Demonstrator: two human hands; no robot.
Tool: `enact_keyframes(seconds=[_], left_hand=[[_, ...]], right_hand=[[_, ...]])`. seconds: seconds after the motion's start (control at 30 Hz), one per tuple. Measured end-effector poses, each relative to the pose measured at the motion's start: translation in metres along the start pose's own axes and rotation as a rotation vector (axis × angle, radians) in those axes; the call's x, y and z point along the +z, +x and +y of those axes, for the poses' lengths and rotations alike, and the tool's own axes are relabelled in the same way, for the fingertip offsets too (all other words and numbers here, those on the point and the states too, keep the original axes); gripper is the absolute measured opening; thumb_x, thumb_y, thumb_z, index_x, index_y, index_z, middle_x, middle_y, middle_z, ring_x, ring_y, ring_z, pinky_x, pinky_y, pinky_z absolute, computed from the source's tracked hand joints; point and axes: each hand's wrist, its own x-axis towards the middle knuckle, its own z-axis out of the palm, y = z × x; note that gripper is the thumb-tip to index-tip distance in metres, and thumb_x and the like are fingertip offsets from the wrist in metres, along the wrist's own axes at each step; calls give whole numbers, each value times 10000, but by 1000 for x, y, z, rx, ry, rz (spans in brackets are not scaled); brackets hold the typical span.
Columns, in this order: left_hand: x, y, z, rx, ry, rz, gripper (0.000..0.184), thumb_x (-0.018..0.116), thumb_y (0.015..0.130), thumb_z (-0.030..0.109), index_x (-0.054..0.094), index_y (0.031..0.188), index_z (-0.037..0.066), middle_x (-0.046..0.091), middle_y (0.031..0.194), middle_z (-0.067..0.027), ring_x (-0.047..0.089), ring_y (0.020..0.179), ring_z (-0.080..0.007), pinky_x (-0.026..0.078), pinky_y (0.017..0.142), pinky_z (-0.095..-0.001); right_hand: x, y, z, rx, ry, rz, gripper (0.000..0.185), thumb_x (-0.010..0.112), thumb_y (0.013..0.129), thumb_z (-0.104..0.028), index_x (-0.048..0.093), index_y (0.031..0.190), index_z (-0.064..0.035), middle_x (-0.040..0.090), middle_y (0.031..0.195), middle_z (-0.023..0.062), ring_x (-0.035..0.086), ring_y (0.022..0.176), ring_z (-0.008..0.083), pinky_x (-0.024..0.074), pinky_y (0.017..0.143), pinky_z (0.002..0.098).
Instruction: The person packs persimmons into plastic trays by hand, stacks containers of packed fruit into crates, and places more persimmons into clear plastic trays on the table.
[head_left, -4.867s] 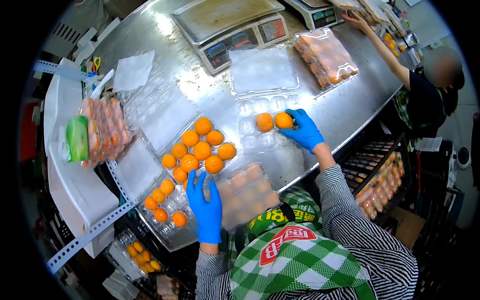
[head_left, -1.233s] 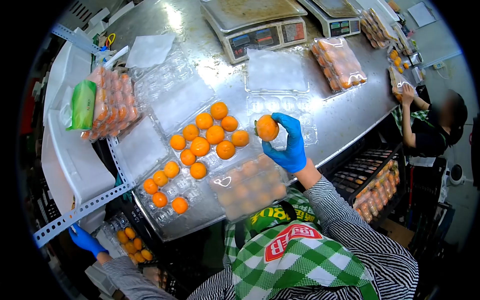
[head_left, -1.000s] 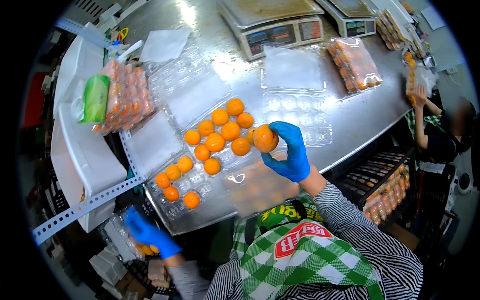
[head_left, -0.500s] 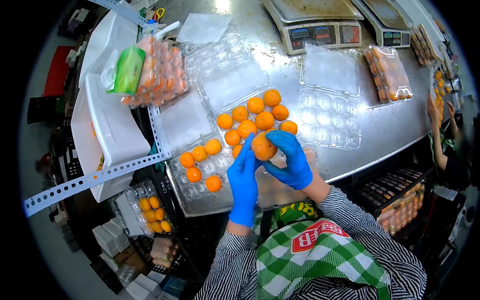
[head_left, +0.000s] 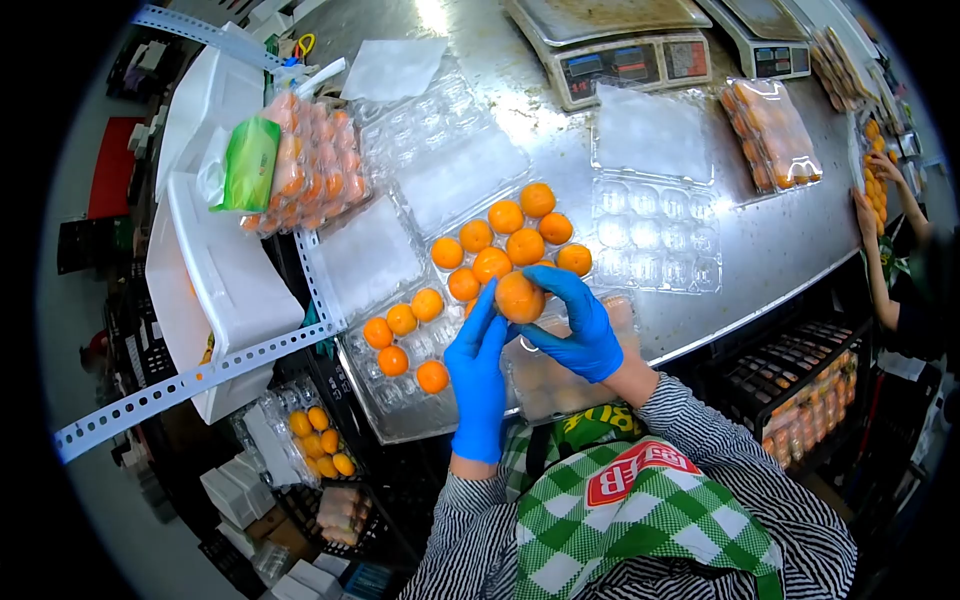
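An orange (head_left: 520, 298) is held up above the metal table between my two blue-gloved hands. My right hand (head_left: 577, 328) pinches it from the right with thumb and fingers, while the fingertips of my left hand (head_left: 477, 370) press against its left side. Just beyond them, several oranges (head_left: 492, 264) sit in the cups of a clear plastic tray, partly hidden by my hands. To the left, a second clear tray (head_left: 408, 388) holds several more oranges, with some bare cups showing.
An open clear tray (head_left: 655, 228) lies to the right. Weighing scales (head_left: 612, 65) stand at the back. Packed trays of oranges (head_left: 318, 165) are stacked at left beside a green packet (head_left: 250, 165). White bins (head_left: 225, 270) and a perforated metal strip (head_left: 200, 380) border the left. Another person's arms (head_left: 880, 240) show far right.
The view has shifted slightly. Both hands still hold the orange, which appears a little turned between the fingers. At far right the other person's hands have moved onto oranges.
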Motion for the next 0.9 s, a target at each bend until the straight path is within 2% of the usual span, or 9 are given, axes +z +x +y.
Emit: enact_keyframes(seconds=[0.27, 0.43, 0.53, 0.67, 0.77, 0.87, 0.9], left_hand=[[-3, -5, 2, 23, 5, 51, 432, 560, 889, 90, 480, 1303, -3, 538, 1259, -140, 545, 1121, -218, 490, 897, -333], [-5, -8, 3, 67, 65, 94, 423, 562, 890, 110, 495, 1296, 12, 528, 1280, -123, 532, 1131, -205, 474, 899, -324], [-5, -9, 5, 85, 49, 107, 397, 542, 894, 11, 487, 1286, -30, 536, 1256, -131, 535, 1112, -191, 469, 917, -301], [-4, -10, 4, 97, 57, 113, 397, 536, 892, 0, 489, 1285, -25, 535, 1259, -128, 519, 1135, -190, 446, 945, -306], [-10, -8, -4, 131, 60, 98, 451, 549, 878, 0, 451, 1318, -15, 495, 1305, -133, 483, 1185, -198, 422, 974, -320], [-12, -5, -9, 200, 130, 22, 546, 587, 851, 8, 393, 1361, 1, 439, 1360, -136, 444, 1231, -209, 407, 990, -332], [-13, -2, -13, 228, 198, -24, 582, 605, 839, 10, 374, 1373, 6, 423, 1374, -137, 435, 1242, -212, 407, 990, -335]], right_hand=[[6, -2, -4, 50, 90, 4, 641, 748, 733, -66, 450, 1301, -61, 515, 1245, 131, 534, 1117, 291, 453, 932, 361], [10, 2, -11, -26, 80, -5, 526, 716, 764, -62, 523, 1252, -101, 487, 1284, 132, 509, 1160, 295, 449, 956, 371], [12, 0, -11, -20, 107, -17, 471, 694, 779, -49, 553, 1224, -114, 469, 1303, 137, 505, 1165, 299, 454, 955, 361], [9, -2, -6, -30, 157, -24, 463, 663, 809, -26, 518, 1244, -87, 465, 1307, 128, 515, 1157, 274, 469, 937, 347], [17, -12, -8, 465, 776, 77, 423, 602, 882, -92, 460, 1280, -60, 484, 1287, 110, 537, 1128, 240, 485, 909, 349], [8, -3, -14, 778, 1097, 126, 394, 504, 953, -202, 417, 1308, -55, 503, 1261, 93, 562, 1075, 207, 500, 874, 346], [9, -2, -13, 805, 1194, 115, 386, 480, 961, -228, 425, 1302, -58, 510, 1252, 92, 569, 1055, 203, 499, 871, 342]])
